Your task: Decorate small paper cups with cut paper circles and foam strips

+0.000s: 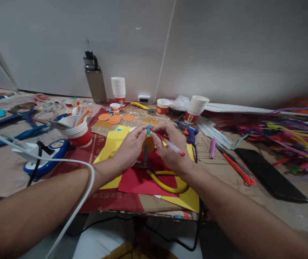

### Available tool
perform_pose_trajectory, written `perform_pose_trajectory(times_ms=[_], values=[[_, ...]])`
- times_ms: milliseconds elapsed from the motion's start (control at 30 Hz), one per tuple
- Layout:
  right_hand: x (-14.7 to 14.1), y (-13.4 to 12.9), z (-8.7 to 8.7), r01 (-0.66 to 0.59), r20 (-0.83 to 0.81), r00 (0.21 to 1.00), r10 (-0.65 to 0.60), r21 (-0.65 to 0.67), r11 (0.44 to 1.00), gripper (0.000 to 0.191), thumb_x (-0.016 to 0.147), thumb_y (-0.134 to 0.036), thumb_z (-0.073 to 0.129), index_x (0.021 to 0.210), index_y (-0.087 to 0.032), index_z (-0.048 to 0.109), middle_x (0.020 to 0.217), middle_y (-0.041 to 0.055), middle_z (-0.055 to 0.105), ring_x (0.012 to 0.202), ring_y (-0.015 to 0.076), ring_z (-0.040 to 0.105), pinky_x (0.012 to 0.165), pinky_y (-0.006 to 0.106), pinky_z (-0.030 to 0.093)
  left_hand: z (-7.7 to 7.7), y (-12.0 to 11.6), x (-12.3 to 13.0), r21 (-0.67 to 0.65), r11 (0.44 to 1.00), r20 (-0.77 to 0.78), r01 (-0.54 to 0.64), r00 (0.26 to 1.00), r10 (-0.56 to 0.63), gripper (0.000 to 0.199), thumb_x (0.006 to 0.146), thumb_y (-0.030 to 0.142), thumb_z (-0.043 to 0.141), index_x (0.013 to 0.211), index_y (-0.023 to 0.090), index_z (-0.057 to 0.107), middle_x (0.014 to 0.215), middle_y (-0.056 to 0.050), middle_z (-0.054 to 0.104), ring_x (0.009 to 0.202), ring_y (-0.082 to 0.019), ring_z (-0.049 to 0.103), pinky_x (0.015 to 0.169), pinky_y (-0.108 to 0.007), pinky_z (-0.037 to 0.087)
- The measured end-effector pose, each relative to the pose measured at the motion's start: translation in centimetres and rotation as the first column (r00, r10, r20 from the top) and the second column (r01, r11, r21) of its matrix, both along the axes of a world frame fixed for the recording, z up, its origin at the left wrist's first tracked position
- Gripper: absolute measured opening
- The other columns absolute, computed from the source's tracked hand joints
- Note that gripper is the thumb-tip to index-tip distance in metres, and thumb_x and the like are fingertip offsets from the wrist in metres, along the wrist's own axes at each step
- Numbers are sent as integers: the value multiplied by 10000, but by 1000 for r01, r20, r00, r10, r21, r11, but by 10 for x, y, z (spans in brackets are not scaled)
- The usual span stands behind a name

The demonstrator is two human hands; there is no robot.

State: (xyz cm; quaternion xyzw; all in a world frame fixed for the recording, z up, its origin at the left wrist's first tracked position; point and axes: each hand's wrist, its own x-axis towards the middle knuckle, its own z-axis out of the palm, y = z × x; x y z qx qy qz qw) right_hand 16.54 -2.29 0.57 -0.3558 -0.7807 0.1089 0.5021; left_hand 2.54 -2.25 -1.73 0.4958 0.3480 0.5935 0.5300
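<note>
In the head view, the left hand (pixel 132 146) pinched a small, round orange disc with blue-green strips (pixel 148 144) at its top. The right hand (pixel 173 147) gripped a thin, clear-and-red pen (pixel 174 146). The disc was above a flat, red paper sheet (pixel 133 182).

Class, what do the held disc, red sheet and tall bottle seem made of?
Held disc: probably matt card; flat, even colour, no shine.
Red sheet: apparently matt paper or thin foam; flat, straight edges.
Tall bottle: perhaps plastic, its body smooth and evenly tinted; possibly glass.
</note>
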Motion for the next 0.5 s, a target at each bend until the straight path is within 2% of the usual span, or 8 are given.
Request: perform_pose_trajectory(times_ms=[500], values=[[1, 1, 0, 27, 12, 1000, -27, 27, 999, 67, 879, -259, 580, 933, -222, 565, 904, 41, 669, 813, 175, 635, 732, 325, 517, 1, -1, -1, 21, 1000, -35, 14, 999, -13, 263, 878, 360, 566, 1076, 216, 664, 1059, -48, 681, 1061, -179, 594, 1017, -332, 420]])
